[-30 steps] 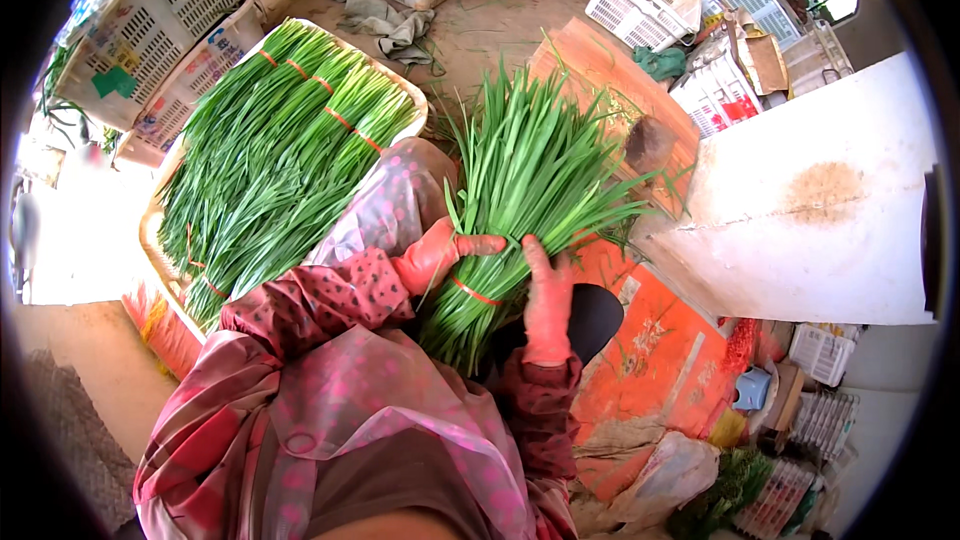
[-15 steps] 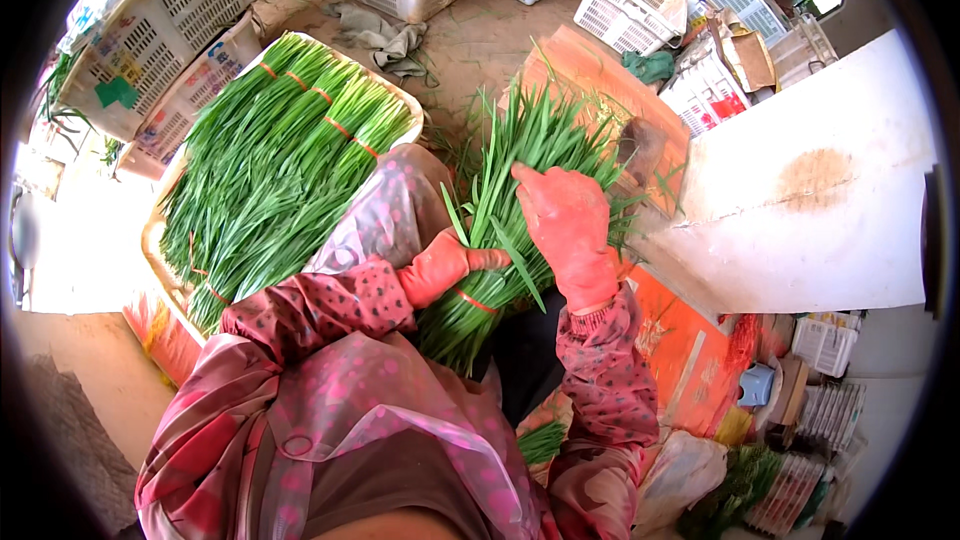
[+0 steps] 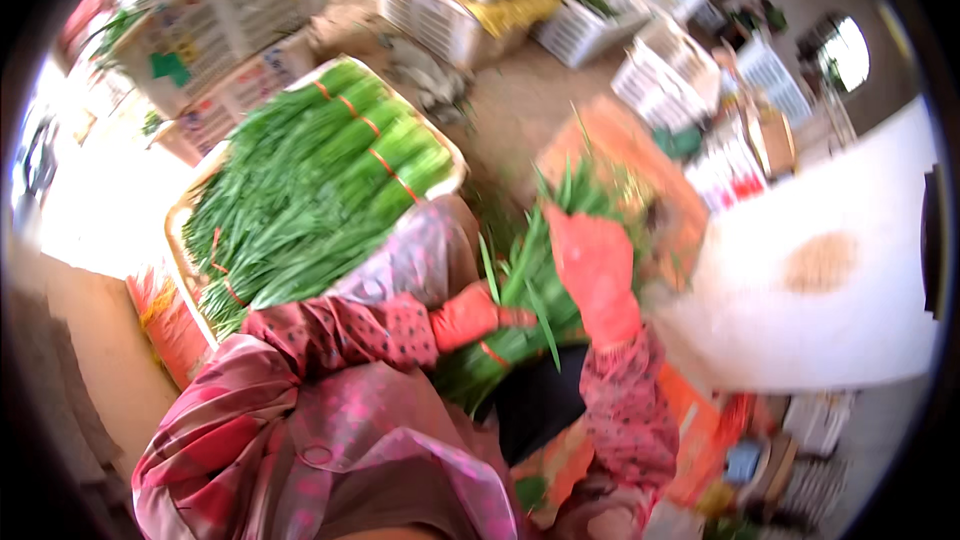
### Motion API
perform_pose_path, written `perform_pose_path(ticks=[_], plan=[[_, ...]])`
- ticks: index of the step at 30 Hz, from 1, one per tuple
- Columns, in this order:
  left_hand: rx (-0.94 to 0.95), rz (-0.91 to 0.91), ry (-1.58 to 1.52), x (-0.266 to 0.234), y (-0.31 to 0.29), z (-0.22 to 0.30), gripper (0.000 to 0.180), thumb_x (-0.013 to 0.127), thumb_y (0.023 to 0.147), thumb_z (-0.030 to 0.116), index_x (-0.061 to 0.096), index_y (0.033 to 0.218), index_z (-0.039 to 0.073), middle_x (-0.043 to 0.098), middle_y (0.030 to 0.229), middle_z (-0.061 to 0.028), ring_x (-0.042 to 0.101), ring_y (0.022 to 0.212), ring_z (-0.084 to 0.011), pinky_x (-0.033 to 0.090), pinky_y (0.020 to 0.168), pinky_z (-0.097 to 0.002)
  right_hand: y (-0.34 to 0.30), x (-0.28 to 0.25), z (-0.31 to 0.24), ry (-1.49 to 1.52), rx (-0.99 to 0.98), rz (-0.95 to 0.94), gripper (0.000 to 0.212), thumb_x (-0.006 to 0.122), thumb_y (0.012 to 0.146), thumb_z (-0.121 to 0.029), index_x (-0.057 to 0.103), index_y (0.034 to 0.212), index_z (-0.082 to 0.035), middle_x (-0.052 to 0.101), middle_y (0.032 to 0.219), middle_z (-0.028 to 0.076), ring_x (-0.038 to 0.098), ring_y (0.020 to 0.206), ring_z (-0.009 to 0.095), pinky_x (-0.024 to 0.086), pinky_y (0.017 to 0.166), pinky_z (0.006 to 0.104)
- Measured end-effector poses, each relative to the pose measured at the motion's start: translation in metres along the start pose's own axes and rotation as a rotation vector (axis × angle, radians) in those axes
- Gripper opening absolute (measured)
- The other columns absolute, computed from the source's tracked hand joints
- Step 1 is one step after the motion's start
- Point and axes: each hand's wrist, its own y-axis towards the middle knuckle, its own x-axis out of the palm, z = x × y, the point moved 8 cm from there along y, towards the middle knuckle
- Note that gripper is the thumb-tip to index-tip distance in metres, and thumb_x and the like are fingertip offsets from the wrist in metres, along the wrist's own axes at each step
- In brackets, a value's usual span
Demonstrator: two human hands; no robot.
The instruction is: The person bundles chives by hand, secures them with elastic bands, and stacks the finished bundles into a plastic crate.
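My left hand (image 3: 468, 316), in an orange-red rubber glove, is closed round a bunch of garlic chives (image 3: 462, 372) just above its red band. The bunch lies slanted over my lap, its leaf ends pointing away from me. Two loose leaves stick out beside the left fingers. My right hand (image 3: 597, 275), gloved alike, is curled over the bunch's leafy far part; motion blurs its fingertips. To the left, a shallow pale crate (image 3: 457, 168) holds several banded bunches of garlic chives (image 3: 300, 190) laid side by side.
White slatted crates (image 3: 225, 25) stand stacked at the far left, others (image 3: 460, 15) along the back. A grey cloth (image 3: 425, 75) lies on the floor. Beyond the bunch is an orange board (image 3: 600, 135). A large white panel (image 3: 810, 260) stands at the right.
The whole view has shifted, so the scene sits lower and further right, and it is blurred. My left hand keeps its hold; the right hand stays over the leaves.
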Motion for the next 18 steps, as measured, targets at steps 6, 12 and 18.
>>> perform_pose_path(ticks=[6, 12, 18], plan=[[-0.030, -0.055, -0.050, 0.001, 0.005, -0.013, 0.036, 0.076, 0.087, 0.015, 0.064, 0.119, 0.005, 0.070, 0.108, -0.0028, 0.062, 0.100, -0.0138, 0.051, 0.090, -0.0325, -0.010, 0.011, 0.053, 0.561, 0.432, 0.344, 0.016, 0.059, 0.090, -0.018, 0.063, 0.078, -0.008, 0.062, 0.071, 0.006, 0.056, 0.055, 0.020, 0.046, 0.052, 0.0349], [-0.115, 0.060, -0.145, -0.026, 0.002, -0.012, 0.034, 0.074, 0.088, 0.013, 0.064, 0.120, 0.004, 0.070, 0.110, -0.0049, 0.065, 0.098, -0.0160, 0.052, 0.088, -0.0327, -0.129, 0.012, 0.138, 1.084, 1.152, 0.318, 0.030, 0.054, 0.100, -0.025, 0.060, 0.118, -0.002, 0.067, 0.099, 0.008, 0.061, 0.067, 0.012, 0.048, 0.057, 0.0261], [-0.241, 0.012, -0.411, -0.011, 0.009, -0.019, 0.039, 0.072, 0.089, 0.025, 0.066, 0.120, 0.002, 0.070, 0.112, -0.0056, 0.065, 0.101, -0.0170, 0.050, 0.093, -0.0335, -0.192, 0.134, 0.009, 2.008, 0.972, 0.114, 0.060, 0.065, 0.094, -0.035, 0.045, 0.142, -0.004, 0.054, 0.133, 0.010, 0.054, 0.123, 0.027, 0.047, 0.100, 0.0431]])
